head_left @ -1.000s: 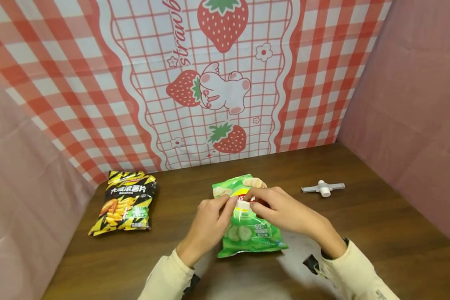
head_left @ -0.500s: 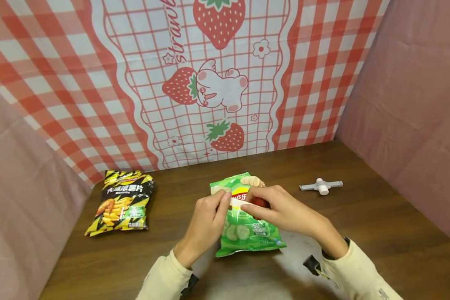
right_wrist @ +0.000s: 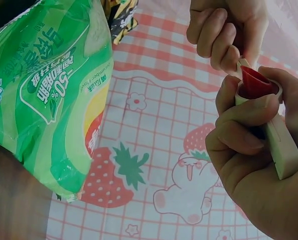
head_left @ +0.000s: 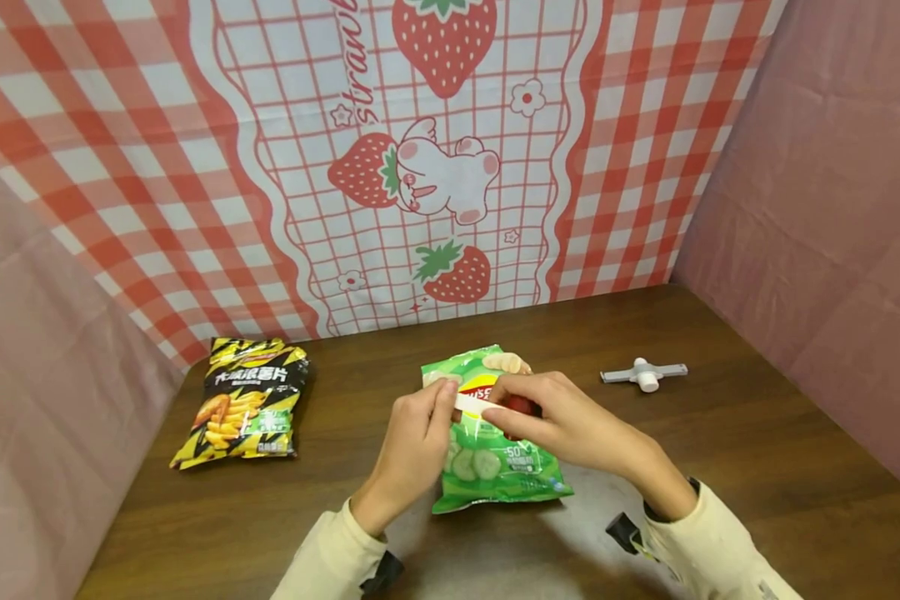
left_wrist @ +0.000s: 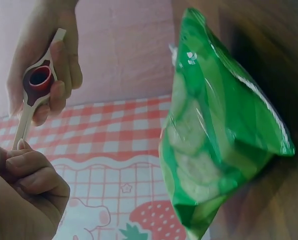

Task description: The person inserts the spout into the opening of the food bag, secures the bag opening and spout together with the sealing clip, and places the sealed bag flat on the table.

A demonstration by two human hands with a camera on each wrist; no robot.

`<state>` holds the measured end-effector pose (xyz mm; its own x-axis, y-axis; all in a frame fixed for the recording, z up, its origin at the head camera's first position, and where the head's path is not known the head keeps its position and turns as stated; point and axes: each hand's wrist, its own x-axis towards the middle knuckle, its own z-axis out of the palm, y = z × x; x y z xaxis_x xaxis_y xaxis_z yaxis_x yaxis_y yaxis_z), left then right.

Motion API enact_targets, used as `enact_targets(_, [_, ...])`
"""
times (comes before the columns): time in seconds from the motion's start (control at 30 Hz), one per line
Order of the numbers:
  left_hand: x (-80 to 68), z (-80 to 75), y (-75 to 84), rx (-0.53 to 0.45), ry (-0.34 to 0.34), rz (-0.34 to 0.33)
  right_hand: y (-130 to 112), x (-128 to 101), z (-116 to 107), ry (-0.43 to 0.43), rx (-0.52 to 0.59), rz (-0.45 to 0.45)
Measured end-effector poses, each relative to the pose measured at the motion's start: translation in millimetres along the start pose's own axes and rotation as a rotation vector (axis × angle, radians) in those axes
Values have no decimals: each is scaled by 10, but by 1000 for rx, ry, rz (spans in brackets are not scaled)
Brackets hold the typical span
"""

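Now, the scene in labelled lines, every place given from the green chip bag.

Green chip bag: the green chip bag (head_left: 495,442) lies flat on the counter (head_left: 757,467), its top edge pointing away from the person.

Clip in hand: a white sealing clip with a red spout (head_left: 491,406) is held crosswise just above the green chip bag's upper half; the wrist views show it as a long white bar with a red funnel-shaped cap (right_wrist: 256,82).

Left hand: the left hand (head_left: 412,450), at the green chip bag's left edge, has its fingers (left_wrist: 31,167) curled and pinching the thin end of the clip.

Right hand: the right hand (head_left: 562,421), over the green chip bag's right side, has fingers (right_wrist: 239,122) wrapped round the spout end of the clip.

Change: a second ago both hands sat lower, against the bag's printed front; the white bar now shows more plainly between them, stretched level across the bag.

Meaning: I judge the clip is being lined up or opened, not yet closed on the bag.

Spare clip: a second white clip (head_left: 643,374) lies well to the right of the green chip bag.

Other bag: a black-and-yellow chip bag (head_left: 243,404) lies well to its left.
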<state>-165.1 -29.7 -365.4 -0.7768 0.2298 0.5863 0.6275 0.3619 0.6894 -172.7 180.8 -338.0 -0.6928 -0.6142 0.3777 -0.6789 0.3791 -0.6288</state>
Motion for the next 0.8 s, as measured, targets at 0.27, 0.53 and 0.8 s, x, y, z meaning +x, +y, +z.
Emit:
enact_targets(0.27, [7,-2,36,-212,-3,-147,-13,5,-4,17,7,0])
enact_targets(0.53, [24,-13,54,-360,-4,-239,-35,1,34,111,-74,-106])
enact_targets(0.8, [36,-49,35,-450,-37,-257,-42,11,69,162,-136,-148])
